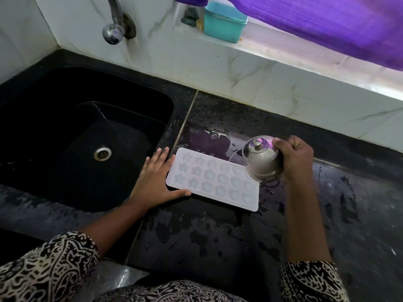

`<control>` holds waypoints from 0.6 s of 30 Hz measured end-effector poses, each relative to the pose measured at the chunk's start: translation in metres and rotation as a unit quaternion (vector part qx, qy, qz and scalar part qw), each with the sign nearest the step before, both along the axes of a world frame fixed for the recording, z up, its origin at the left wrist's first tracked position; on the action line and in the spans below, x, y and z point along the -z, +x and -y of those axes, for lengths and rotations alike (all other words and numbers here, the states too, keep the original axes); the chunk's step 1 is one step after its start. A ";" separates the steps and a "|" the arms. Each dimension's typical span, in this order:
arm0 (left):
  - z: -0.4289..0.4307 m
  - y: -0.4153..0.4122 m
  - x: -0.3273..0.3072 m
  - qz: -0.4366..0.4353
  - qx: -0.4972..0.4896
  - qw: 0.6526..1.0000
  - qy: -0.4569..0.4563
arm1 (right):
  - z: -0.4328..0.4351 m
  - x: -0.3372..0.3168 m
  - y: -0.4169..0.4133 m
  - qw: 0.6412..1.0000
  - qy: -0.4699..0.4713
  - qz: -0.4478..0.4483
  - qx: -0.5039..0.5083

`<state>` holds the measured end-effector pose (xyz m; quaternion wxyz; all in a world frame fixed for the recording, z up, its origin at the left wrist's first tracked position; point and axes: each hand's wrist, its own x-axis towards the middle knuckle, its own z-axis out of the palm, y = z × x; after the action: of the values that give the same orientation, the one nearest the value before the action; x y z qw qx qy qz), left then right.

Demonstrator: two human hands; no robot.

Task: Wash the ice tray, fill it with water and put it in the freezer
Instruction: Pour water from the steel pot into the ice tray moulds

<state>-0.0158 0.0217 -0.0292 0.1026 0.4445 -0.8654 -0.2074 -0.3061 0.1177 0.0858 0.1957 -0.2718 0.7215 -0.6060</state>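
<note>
Lying flat on the wet black stone counter (218, 247), just right of the black sink (87, 131), is the white plastic ice tray (212, 178). Your left hand (156, 179), fingers spread, presses its left edge; your right hand (293, 158) clasps a tilted steel kettle (261, 160) above its right end.

A home kitchen: black sink (87, 131) set in a dark stone counter (218, 236), wall tap (113, 29), tiled wall (196, 62).

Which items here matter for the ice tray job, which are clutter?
In use: ice tray, steel kettle, left hand, right hand, sink, tap.
Lying about: teal box, purple cloth.
</note>
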 end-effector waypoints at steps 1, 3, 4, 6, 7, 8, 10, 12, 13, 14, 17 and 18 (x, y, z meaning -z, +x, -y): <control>0.000 0.000 0.000 0.000 0.000 1.000 -0.001 | 0.000 0.000 0.001 1.000 0.001 -0.001 0.000; 0.000 0.000 0.000 0.002 0.001 1.000 -0.001 | 0.000 0.001 0.002 1.000 -0.003 0.007 0.002; 0.000 0.000 0.000 0.002 0.000 1.000 0.000 | 0.000 0.001 0.002 1.000 -0.008 0.015 0.005; 0.000 0.000 0.000 0.003 -0.001 1.000 0.000 | -0.001 0.002 0.003 0.999 -0.025 0.039 0.013; 0.000 0.000 0.001 0.004 -0.002 1.000 0.000 | -0.002 0.003 0.002 0.998 -0.033 0.051 0.017; 0.000 0.000 0.001 0.004 -0.002 1.000 -0.001 | -0.004 0.003 0.001 0.997 -0.041 0.062 0.021; 0.000 0.000 0.001 0.004 -0.002 1.000 -0.003 | -0.008 0.004 -0.001 0.996 -0.047 0.068 0.026; 0.000 0.001 0.002 0.003 -0.001 1.000 -0.004 | -0.012 0.004 -0.004 0.997 -0.042 0.051 0.031; 0.000 0.001 0.002 0.003 -0.001 1.000 -0.004 | -0.014 0.004 -0.005 0.998 -0.041 0.043 0.033; 0.000 0.001 0.002 0.003 0.000 1.000 -0.004 | -0.016 0.005 -0.006 0.998 -0.038 0.036 0.036; 0.000 0.000 0.002 0.000 0.001 1.000 -0.005 | -0.022 0.005 -0.009 0.999 -0.019 0.010 0.039; 0.000 0.001 0.002 -0.002 0.001 1.000 -0.005 | -0.024 0.004 -0.010 0.999 -0.017 0.004 0.037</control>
<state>-0.0153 0.0216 -0.0309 0.1067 0.4427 -0.8666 -0.2041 -0.3158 0.1417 0.0817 0.1714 -0.2459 0.7195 -0.6265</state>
